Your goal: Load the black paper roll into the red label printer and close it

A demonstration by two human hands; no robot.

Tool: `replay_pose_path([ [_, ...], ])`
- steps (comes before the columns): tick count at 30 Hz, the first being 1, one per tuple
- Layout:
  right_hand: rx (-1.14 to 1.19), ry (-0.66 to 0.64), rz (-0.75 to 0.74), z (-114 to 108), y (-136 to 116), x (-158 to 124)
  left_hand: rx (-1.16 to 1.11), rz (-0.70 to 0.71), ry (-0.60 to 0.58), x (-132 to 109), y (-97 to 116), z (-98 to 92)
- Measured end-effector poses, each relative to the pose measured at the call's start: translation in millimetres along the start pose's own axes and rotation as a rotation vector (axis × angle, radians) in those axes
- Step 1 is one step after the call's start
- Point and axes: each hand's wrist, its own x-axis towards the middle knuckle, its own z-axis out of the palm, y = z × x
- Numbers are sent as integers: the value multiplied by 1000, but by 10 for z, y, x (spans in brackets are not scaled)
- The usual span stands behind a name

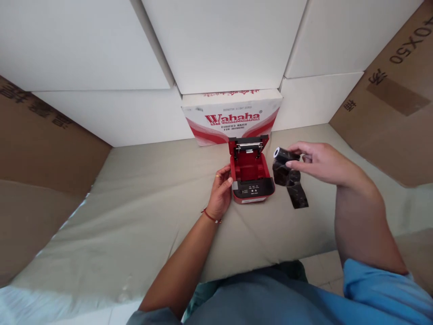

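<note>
A small red and black printer (pixel 252 174) stands on the grey cloth surface (pixel 142 216) with its lid flipped open toward the back, showing an empty red bay. My left hand (pixel 221 192) rests against the printer's left side, fingers curled on its edge. My right hand (pixel 320 162) is just right of the printer and pinches a roll wrapped in black plastic (pixel 286 167), its white end facing left. A loose tail of the black wrap hangs down to the cloth.
A white Wahaha water carton (pixel 233 115) stands right behind the printer. Large white boxes (pixel 223 45) form the back wall. Brown cardboard boxes flank the left (pixel 37 149) and right (pixel 395 104) sides.
</note>
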Motion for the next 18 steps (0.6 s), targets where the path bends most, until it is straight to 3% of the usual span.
replay_pose_path([
  [4,-137,-173,122,254,488,277,-7,-4,9,13,-14,-21],
  [9,-209,-149,138,675,772,287,-4,-8,-5,13,-15,-38],
  [15,-254,-118,142,699,1062,-42,20,-6,-7,10,-8,-40],
  [18,-204,-84,141,561,1144,-216,20,4,-8,9,-11,-33],
])
